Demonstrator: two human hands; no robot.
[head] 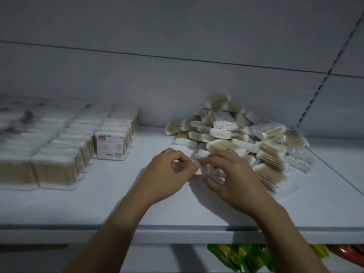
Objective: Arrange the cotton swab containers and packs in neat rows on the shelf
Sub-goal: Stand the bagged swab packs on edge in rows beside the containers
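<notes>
bare shelf (pixel 137 203) between rows (pixel 65 146) and pile (pixel 246 138)

Shelf (pixel 118 203): was plain pale grey-white.
Rows of packs (pixel 59 154): tan sticks banded by white tips.
Labelled pack (pixel 110 145): white face, which bore a small red patch at its top corner.
Heap of packs (pixel 246 138): tan and white, jumbled.
Single pack (pixel 208 172): showed a pale pink strip.
Bags (pixel 240 257) below the shelf: were green and yellow.

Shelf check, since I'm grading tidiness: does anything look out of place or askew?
Yes. The heap of packs on the right of the shelf lies jumbled, packs tilted every way, unlike the neat rows on the left. The left hand and right hand grip one pack between them.
</notes>
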